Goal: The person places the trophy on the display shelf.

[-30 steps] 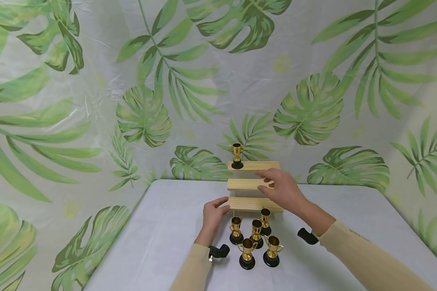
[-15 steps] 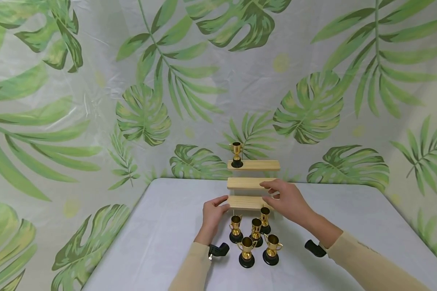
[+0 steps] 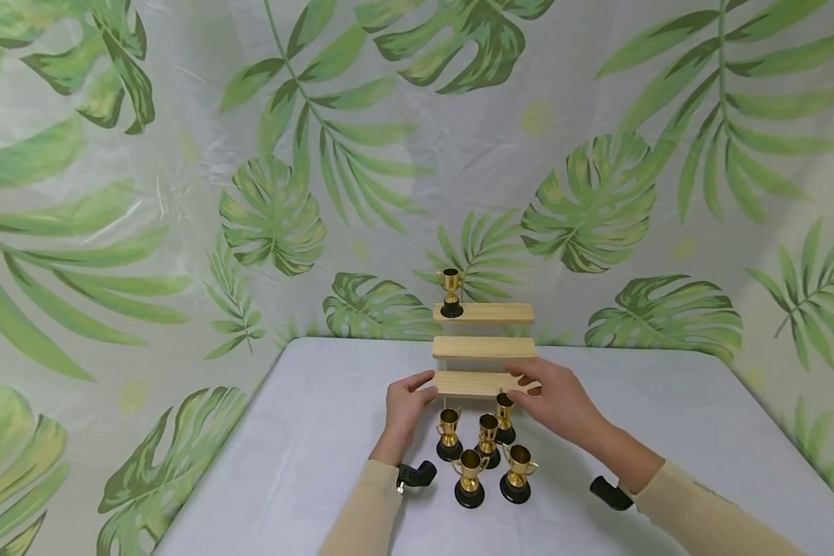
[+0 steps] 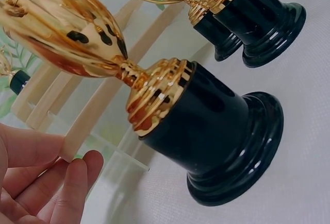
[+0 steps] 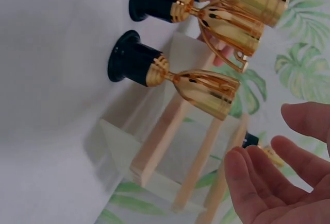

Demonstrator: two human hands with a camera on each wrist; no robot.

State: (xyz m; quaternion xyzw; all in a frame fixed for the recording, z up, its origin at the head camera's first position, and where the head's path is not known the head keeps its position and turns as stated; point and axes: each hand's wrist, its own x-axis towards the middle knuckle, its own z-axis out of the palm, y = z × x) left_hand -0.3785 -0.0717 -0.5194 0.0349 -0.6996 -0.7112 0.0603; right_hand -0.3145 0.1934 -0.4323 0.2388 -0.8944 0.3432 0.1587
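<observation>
Gold trophies (image 3: pixel 469 480): axes vertical, mouths up | left hand (image 3: pixel 405 406) pinches shelf (image 3: pixel 467 383) | right hand (image 3: pixel 557 398): fingers loose

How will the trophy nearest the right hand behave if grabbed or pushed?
The trophy is probably stiff: cup, stem and base all look rigid. Its glossy gold cup may feel slippery. The flared black base should resist light, low nudges, but a high push could tip it, given its tall, narrow shape.
</observation>
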